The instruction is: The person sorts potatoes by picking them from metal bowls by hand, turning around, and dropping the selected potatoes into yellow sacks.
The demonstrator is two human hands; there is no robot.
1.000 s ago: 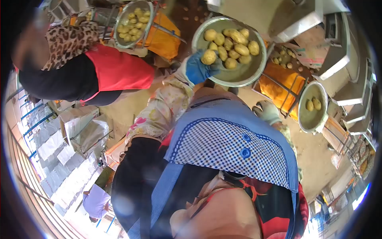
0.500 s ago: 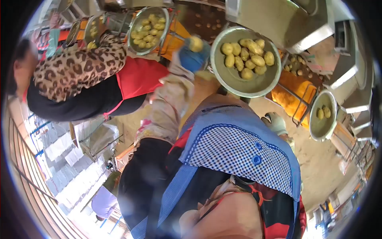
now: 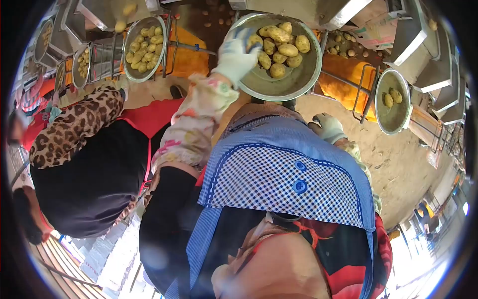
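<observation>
my left hand (image 3: 239, 55), in a white glove with blue fingers, reaches over the left rim of the metal basin (image 3: 294, 90), its fingers at a potato (image 3: 254, 41) beside the heap of potatoes (image 3: 288, 50) lying in there. my right hand (image 3: 329, 128), also gloved, hangs half-curled low beside my apron (image 3: 284, 179), well apart from them. between blur and angle, i cannot tell whether either hand is closed on anything. a fuller basin (image 3: 141, 79) stands to my left, near a person in a leopard-print sleeve (image 3: 77, 124).
</observation>
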